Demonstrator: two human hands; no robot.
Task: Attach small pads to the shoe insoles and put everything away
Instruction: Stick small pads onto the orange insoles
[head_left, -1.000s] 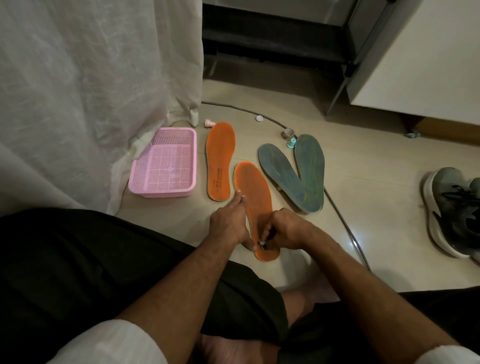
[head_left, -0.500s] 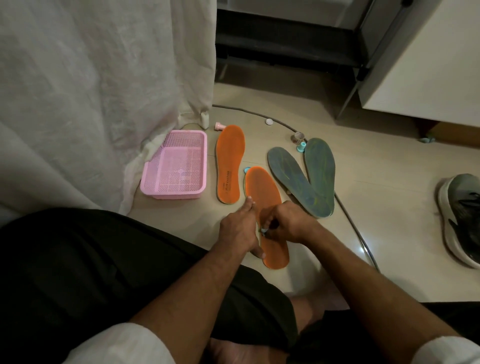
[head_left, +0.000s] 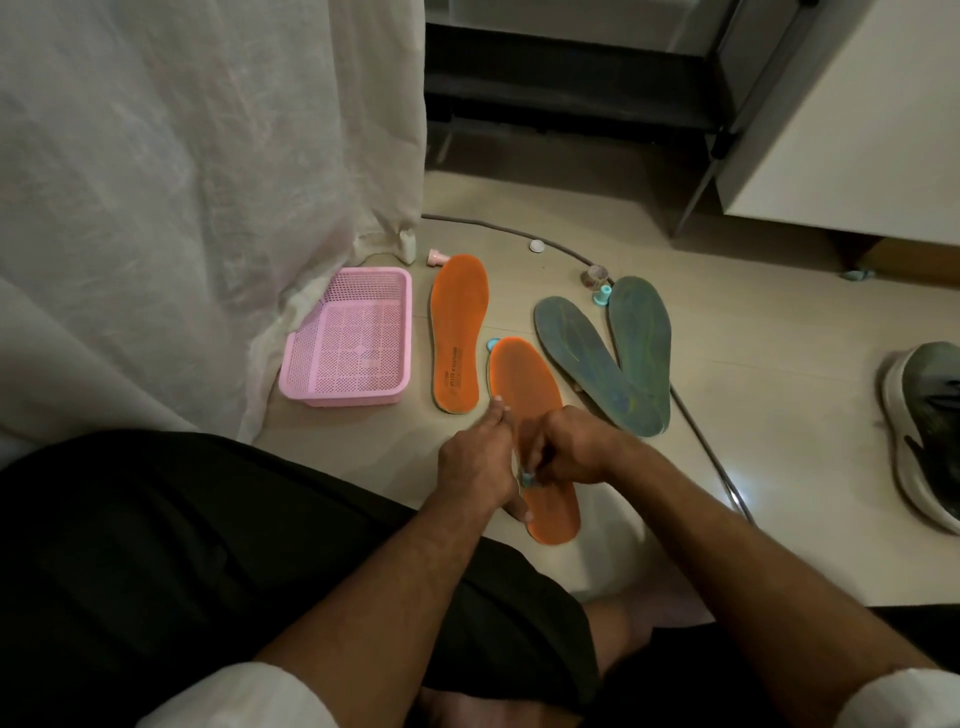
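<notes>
Near orange insole (head_left: 540, 415), flat on the floor before the seated person. The left hand (head_left: 475, 467) lies along its left edge, fingers fairly straight, steadying it. The right hand (head_left: 574, 449) is curled over a small light-blue pad (head_left: 528, 477), apparently pinching it against the insole. The insole looks light and flexible, likely to shift unless held at its rim; the pad is tiny, best taken by fingertips. A second orange insole (head_left: 460, 332) lies near the pink basket (head_left: 348, 338). The right fingertips and the pad's underside are hidden.
</notes>
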